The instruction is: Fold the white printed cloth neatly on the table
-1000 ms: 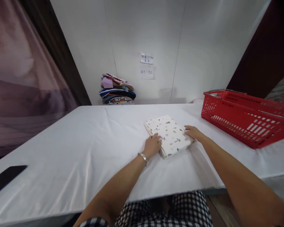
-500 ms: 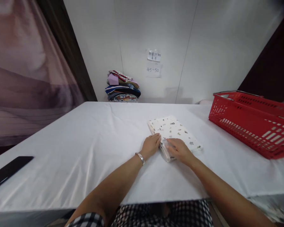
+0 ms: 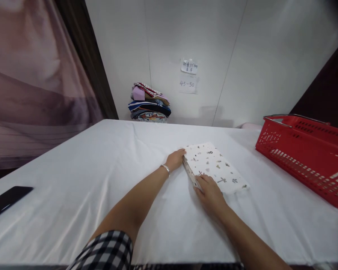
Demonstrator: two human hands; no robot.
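A folded white cloth (image 3: pixel 215 165) with small printed plants and figures lies at an angle on the white-covered table. My left hand (image 3: pixel 176 158), with a silver bracelet at the wrist, grips the far end of the cloth's left edge. At the near end of that same edge, my right hand (image 3: pixel 211 193) is closed round the near corner, fingers on top and thumb at the side. Between both hands the layered side of the fold shows and looks slightly raised.
To the right stands a red plastic basket (image 3: pixel 301 153) with metal handles. A pile of folded fabrics (image 3: pixel 150 105) is at the back against the wall, left of two paper notes (image 3: pixel 188 77). A black flat device (image 3: pixel 8 200) lies at the left table edge.
My hands have moved apart along the cloth's left edge, the left one farther away, the right one nearer to me. The right hand now grips the near corner. The view has shifted slightly.
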